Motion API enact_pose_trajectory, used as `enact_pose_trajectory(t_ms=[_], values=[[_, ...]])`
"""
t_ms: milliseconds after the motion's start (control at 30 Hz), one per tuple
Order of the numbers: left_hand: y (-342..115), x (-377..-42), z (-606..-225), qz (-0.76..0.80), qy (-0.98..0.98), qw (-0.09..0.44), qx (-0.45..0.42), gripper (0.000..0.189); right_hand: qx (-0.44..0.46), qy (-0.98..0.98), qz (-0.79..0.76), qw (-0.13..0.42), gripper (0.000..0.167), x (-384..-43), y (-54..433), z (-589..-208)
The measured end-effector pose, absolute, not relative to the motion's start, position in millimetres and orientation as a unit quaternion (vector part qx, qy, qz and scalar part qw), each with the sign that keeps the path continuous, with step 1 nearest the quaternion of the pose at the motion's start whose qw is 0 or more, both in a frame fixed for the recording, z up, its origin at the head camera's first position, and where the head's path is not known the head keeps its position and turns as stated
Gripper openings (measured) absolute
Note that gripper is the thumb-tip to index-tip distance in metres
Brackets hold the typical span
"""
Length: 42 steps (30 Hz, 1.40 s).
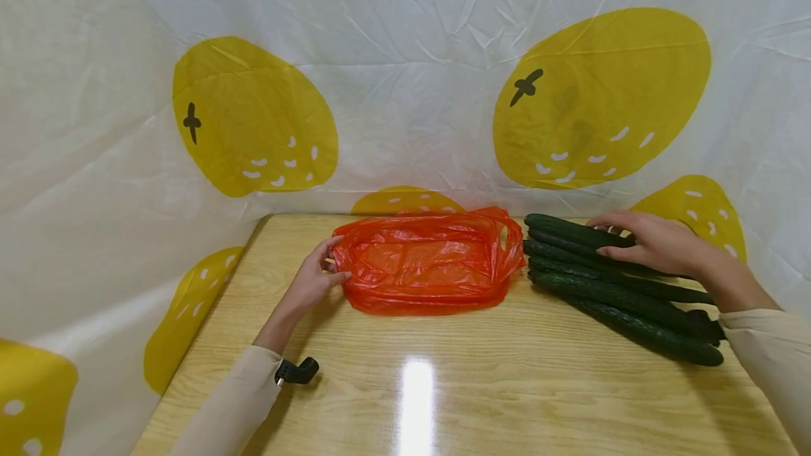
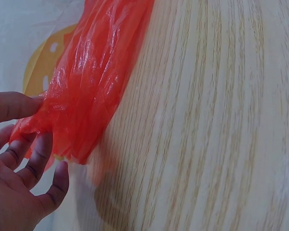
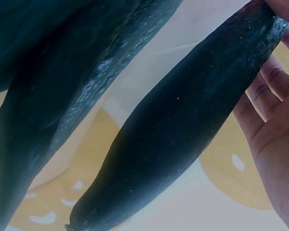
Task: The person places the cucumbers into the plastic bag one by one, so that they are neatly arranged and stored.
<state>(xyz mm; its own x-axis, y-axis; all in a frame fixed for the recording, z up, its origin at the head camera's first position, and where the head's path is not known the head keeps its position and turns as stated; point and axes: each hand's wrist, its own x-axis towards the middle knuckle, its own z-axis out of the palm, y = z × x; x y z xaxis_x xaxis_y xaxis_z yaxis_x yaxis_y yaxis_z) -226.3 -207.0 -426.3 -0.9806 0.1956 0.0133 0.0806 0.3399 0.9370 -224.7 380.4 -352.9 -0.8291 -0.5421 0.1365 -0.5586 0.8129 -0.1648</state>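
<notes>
A red plastic bag [image 1: 431,259] lies spread on the table, its handle loops toward the right end. My left hand [image 1: 313,276] holds the bag's left end, with thumb and fingers around the crumpled edge in the left wrist view. To the right of the bag, several long dark green cucumbers [image 1: 608,292] lie side by side. Over the back of this bunch, my right hand [image 1: 662,238] grips one cucumber [image 3: 183,110] between thumb and fingers. The right wrist view shows that cucumber slanting apart from its neighbours [image 3: 38,110].
The wooden table [image 1: 355,378] reflects a bright light near its front. Behind and to the left hangs a white cloth [image 1: 412,111] printed with large yellow fruit shapes. A small black device [image 1: 298,371] sits at the left wrist.
</notes>
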Motion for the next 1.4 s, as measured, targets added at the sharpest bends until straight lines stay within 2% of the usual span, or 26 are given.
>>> enact_pose_trajectory(t_ms=[300, 533, 833, 1100, 1400], values=[[-206.4, -225.1, -426.6, 0.571, 0.815, 0.047, 0.083, 0.077, 0.314, -0.941, 0.123, 0.037, 0.043, -228.5, 363.0, -347.3], [-214.3, -240.9, -455.3, 0.57, 0.817, 0.035, 0.081, 0.079, 0.316, -0.938, 0.143, 0.023, 0.044, -232.2, 347.7, -343.4], [-213.2, -242.0, -450.0, 0.571, 0.816, 0.05, 0.073, 0.079, 0.331, -0.928, 0.169, 0.013, 0.043, -241.6, 325.5, -336.4], [-205.7, -229.2, -423.0, 0.57, 0.816, 0.066, 0.076, 0.075, 0.343, -0.92, 0.19, -0.004, 0.043, -249.3, 306.1, -329.8], [-203.2, -226.5, -421.0, 0.574, 0.812, 0.064, 0.085, 0.076, 0.358, -0.911, 0.206, -0.024, 0.046, -255.8, 289.7, -326.2]])
